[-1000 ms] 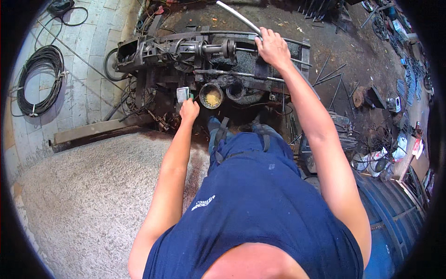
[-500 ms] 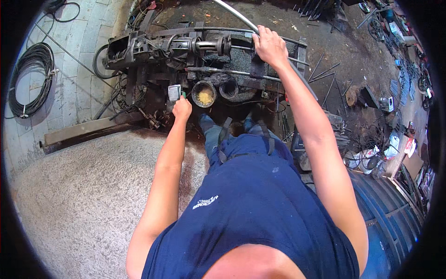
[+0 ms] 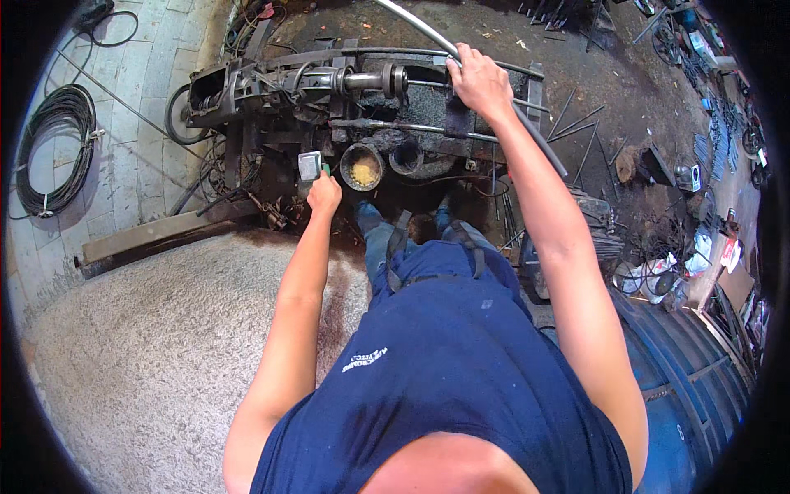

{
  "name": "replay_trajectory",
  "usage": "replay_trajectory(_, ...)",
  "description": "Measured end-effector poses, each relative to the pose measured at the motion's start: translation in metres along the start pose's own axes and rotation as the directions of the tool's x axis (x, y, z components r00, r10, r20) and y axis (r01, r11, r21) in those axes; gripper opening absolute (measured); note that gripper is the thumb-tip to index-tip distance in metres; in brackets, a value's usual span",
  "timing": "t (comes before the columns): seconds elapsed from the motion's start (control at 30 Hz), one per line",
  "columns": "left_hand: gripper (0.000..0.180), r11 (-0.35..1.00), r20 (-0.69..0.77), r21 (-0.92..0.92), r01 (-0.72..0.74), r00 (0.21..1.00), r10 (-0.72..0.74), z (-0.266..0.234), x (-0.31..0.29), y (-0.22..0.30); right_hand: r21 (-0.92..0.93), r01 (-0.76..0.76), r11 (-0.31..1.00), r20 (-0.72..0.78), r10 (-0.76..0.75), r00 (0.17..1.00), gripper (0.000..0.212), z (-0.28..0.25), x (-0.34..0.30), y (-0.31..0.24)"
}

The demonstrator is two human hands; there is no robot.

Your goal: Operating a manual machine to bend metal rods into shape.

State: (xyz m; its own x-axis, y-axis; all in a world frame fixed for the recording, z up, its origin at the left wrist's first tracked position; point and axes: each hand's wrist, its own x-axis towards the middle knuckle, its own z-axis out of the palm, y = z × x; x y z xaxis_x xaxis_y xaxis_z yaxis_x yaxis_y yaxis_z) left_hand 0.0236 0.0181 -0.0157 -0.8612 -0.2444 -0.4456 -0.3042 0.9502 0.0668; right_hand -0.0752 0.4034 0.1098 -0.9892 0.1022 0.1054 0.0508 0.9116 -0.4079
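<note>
My left hand [image 3: 324, 194] is closed round the green handle of a small tool [image 3: 309, 166] with a pale, squarish head; its exact kind does not show. Right beside it stands a round, dark-rimmed pot [image 3: 362, 167] with yellowish stuff inside. Higher up and to the right, my right hand [image 3: 481, 81] grips a long metal rod [image 3: 418, 26]. The rod slants over the greasy machine [image 3: 288, 81], and its lower end comes out past my wrist. Part of the fingers is hidden behind the back of that hand.
A second dark pot [image 3: 406, 155] adjoins the first. On the left lie a coil of black hose [image 3: 56, 148] and a long beam [image 3: 169, 230] beside a rough pale surface [image 3: 164, 346]. Loose rods [image 3: 576, 128] and clutter cover the floor at right, near a blue ribbed metal object [image 3: 683, 395].
Both hands keep their grips in almost the same places. The view has shifted very slightly.
</note>
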Motion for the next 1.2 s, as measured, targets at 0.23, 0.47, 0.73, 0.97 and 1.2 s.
replay_trajectory(0.23, 0.034, 1.000, 0.012, 0.015, 0.002, 1.000, -0.002, -0.0003, 0.0030, 0.0005, -0.012, -0.018, 1.000, -0.024, 0.018, 1.000, 0.036, 0.0007, 0.0000, -0.0029)
replay_trajectory(0.47, 0.034, 0.999, 0.022, 0.033, 0.024, 0.999, -0.025, -0.0025, 0.0044, 0.0040, -0.007, -0.015, 1.000, -0.026, 0.015, 1.000, 0.035, 0.0000, -0.0017, 0.0009)
replay_trajectory(0.73, 0.041, 0.998, 0.073, 0.037, 0.059, 0.995, -0.062, -0.0031, 0.0078, 0.0020, -0.007, -0.001, 1.000, -0.025, 0.001, 1.000, 0.035, -0.0013, -0.0013, 0.0017)
replay_trajectory(0.97, 0.034, 0.999, 0.039, 0.011, 0.032, 0.999, -0.032, -0.0049, 0.0035, 0.0044, -0.013, -0.018, 1.000, -0.024, 0.017, 1.000, 0.035, -0.0024, -0.0012, -0.0008)
replay_trajectory(1.2, 0.035, 0.999, 0.049, 0.028, 0.026, 0.998, -0.027, -0.0033, 0.0051, 0.0037, -0.006, -0.028, 1.000, -0.025, 0.028, 0.999, 0.035, -0.0027, -0.0022, 0.0038)
